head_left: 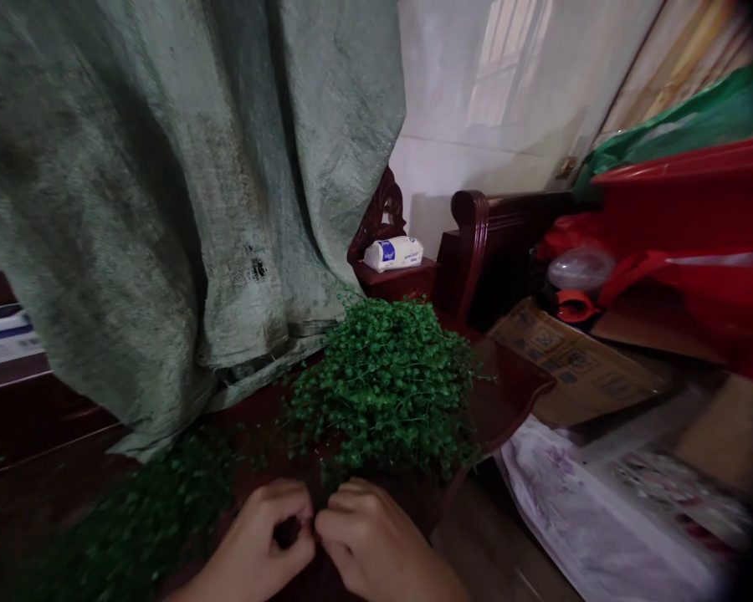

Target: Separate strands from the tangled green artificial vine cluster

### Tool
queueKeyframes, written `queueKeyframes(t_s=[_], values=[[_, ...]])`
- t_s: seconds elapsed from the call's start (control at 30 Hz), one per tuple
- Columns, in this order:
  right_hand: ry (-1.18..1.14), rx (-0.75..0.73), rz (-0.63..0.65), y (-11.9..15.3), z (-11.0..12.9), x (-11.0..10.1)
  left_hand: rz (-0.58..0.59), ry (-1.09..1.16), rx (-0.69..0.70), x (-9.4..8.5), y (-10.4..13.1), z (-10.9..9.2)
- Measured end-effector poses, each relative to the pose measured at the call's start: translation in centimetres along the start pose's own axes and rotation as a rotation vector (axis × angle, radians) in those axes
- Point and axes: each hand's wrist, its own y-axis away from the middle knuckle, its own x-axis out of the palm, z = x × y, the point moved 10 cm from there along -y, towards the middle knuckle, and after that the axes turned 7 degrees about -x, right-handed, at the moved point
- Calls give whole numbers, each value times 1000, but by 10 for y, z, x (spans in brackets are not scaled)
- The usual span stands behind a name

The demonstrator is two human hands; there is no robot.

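At the bottom centre, my left hand point(269, 535) and my right hand point(367, 535) are close together over a dark red wooden surface point(508, 385). The fingers of both are curled, with thumb and fingertips pinched. Whatever they hold, if anything, is too small to make out. Just beyond them lies a large heap of green sprigs point(392, 380) with small leaves. Another green heap point(138, 518), darker and blurred, spreads out to the left of my left hand.
A big grey-green woven sack point(238, 184) hangs behind the heaps. A white tissue pack point(394, 253) rests on the wooden armrest. To the right are a cardboard box point(571, 359), red bags point(696, 217) and a white patterned cloth point(558, 493).
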Motion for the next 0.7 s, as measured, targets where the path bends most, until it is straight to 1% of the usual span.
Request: queueKeyframes(t_s=[0.07, 0.13, 0.27, 0.37, 0.47, 0.57, 0.7], values=[[13, 14, -27, 2, -2, -2, -8, -9, 6, -1, 0, -1], [2, 60, -86, 3, -8, -8, -18, -14, 13, -3, 0, -3], [-167, 183, -229, 7, -22, -28, -18, -42, 7, -3, 2, -5], [-281, 245, -253, 8, -25, -36, -63, -48, -10, -8, 3, 1], [-364, 252, -282, 8, -23, -41, -103, -85, -11, -17, 2, 9], [-429, 257, -337, 12, -26, -42, -69, -277, -68, -24, 0, 22], [-500, 287, -333, 15, -36, -33, 72, -657, -268, -33, 0, 43]])
